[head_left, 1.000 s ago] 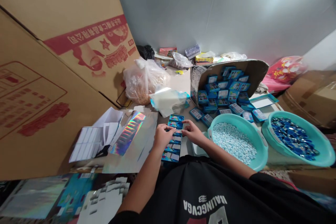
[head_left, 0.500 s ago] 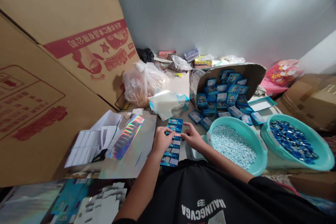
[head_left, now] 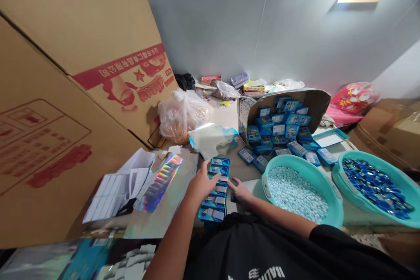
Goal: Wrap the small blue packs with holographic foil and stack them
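Note:
A column of several small flat blue boxes (head_left: 215, 201) lies in front of me. Dark blue round shapes show on the far two; the nearer ones have pale rectangles. My left hand (head_left: 204, 182) is at the column's left side, fingers stretched along the edge and thumb over the third box from the far end. At the right edge, my right hand (head_left: 239, 191) has its thumb and forefinger apart, close to the same box. Nothing can be seen held in either hand. Whether the fingertips press on the edges is hard to make out.
Right of the column stand a turquoise basin (head_left: 336, 201) of pale pellets and another basin (head_left: 410, 210) of shiny blue pieces. A tipped carton (head_left: 316, 105) holds blue boxes. Left are iridescent sheets (head_left: 160, 186), white papers (head_left: 105, 197) and large cardboard boxes (head_left: 42, 74).
My hands have moved apart: the left slid to the column's left side, the right drew back to its right edge. The whole view has shifted slightly.

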Tool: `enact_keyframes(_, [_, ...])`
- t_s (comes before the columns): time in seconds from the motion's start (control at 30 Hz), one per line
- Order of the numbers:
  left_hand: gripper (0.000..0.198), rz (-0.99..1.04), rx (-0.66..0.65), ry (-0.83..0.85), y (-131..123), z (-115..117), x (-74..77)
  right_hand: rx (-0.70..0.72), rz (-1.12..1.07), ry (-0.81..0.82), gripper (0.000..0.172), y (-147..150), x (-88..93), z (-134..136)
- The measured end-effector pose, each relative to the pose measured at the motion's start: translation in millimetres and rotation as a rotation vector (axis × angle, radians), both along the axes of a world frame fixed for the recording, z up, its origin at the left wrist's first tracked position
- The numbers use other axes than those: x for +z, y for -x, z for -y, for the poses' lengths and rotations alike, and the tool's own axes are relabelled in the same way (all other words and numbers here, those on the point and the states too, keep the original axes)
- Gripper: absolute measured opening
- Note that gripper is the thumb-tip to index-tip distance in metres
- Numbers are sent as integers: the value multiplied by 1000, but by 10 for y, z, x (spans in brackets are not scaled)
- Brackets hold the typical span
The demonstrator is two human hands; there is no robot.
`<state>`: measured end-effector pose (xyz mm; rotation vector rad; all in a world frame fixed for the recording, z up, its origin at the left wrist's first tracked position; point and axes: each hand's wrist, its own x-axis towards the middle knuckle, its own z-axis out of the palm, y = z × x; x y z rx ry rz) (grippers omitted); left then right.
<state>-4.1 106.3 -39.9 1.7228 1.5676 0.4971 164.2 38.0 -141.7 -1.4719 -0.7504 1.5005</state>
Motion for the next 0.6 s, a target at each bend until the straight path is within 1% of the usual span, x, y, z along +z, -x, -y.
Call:
enact_keyframes(0.03, [60,-9,45,6,136,-35,51,-26,16,16,86,-50,28,-4])
enact_keyframes(0.07, [60,-23,131,-7,305,-77,83,-60,27,36,89,-112,67,-2])
enact_keyframes(0.1, [59,-96,251,-75,500,-123,92,-97,36,50,91,-181,113,6])
enact_keyframes(0.13, [60,-222,335,-145,711,-167,72,-134,47,49,92,-253,162,23])
enact_keyframes(0.17, [66,-360,423,-191,926,-207,27,-172,61,40,93,-322,209,47])
enact_keyframes(0.2, [74,-467,504,-196,1133,-237,-41,-210,78,25,92,-387,253,77])
enact_keyframes(0.23, [77,-528,567,-143,1321,-254,-122,-244,97,7,92,-444,294,109])
enact_keyframes(0.27, [71,-533,592,-59,1482,-257,-205,-271,116,-13,92,-494,333,140])
enact_keyframes(0.3, [58,-495,554,33,1611,-244,-279,-286,130,-30,92,-537,372,167])
enact_keyframes(0.33, [45,-464,527,85,1707,-216,-334,-291,141,-43,91,-577,414,187])
enact_keyframes(0.37, [35,-426,494,113,1769,-175,-363,-287,151,-56,88,-615,464,199])
enact_keyframes(0.4, [28,-384,480,98,1801,-125,-360,-276,164,-72,84,-653,524,201])
enact_keyframes(0.43, [26,-337,499,41,1806,-71,-325,-265,184,-98,77,-691,595,194])
enact_keyframes(0.47, [26,-269,552,-56,1788,-16,-260,-258,213,-136,70,-728,678,180])
enact_keyframes(0.53, [30,-76,736,-293,1690,79,-58,-246,280,-243,57,-784,882,143])
enact_keyframes(0.57, [32,65,791,-362,1612,115,65,-224,307,-296,54,-795,997,124])
enact_keyframes(0.6, [34,244,804,-381,1515,144,194,-184,323,-341,54,-790,1119,107])
